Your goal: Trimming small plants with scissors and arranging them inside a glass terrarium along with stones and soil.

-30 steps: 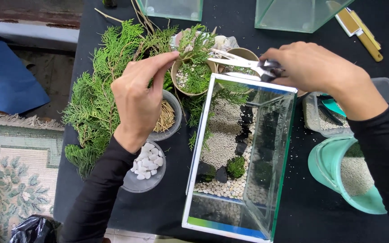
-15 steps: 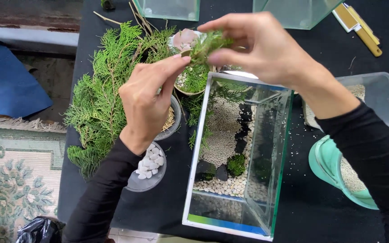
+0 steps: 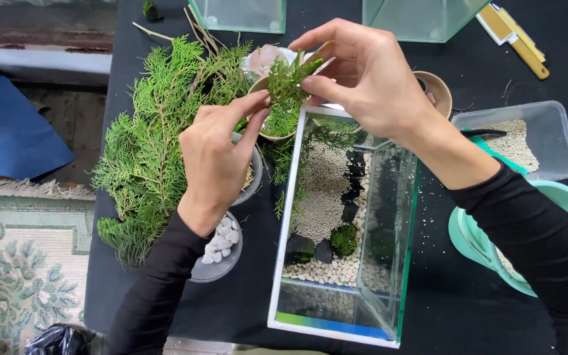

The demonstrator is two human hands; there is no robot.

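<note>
My right hand [image 3: 363, 79] pinches the top of a small green sprig [image 3: 288, 82] above a tan cup [image 3: 277, 128] stuffed with greenery. From the left, my left hand [image 3: 215, 161] touches the same sprig with its fingertips. Just in front of the cup stands a rectangular glass tank [image 3: 343, 227] holding pale gravel, dark stones and small clumps of moss [image 3: 343, 238]. The tank's far edge lies under my right hand.
A heap of conifer branches [image 3: 149, 151] lies left on the black table. A clear dish of white pebbles [image 3: 221, 246] sits under my left wrist. A plastic tub of gravel [image 3: 517, 141], a teal bowl [image 3: 547, 210], other glass tanks [image 3: 241, 13] and a yellow-handled tool [image 3: 514, 39] lie around.
My right hand has left the scissors at the right and come over the cup, now pinching the sprig. My left hand stays at the cup.
</note>
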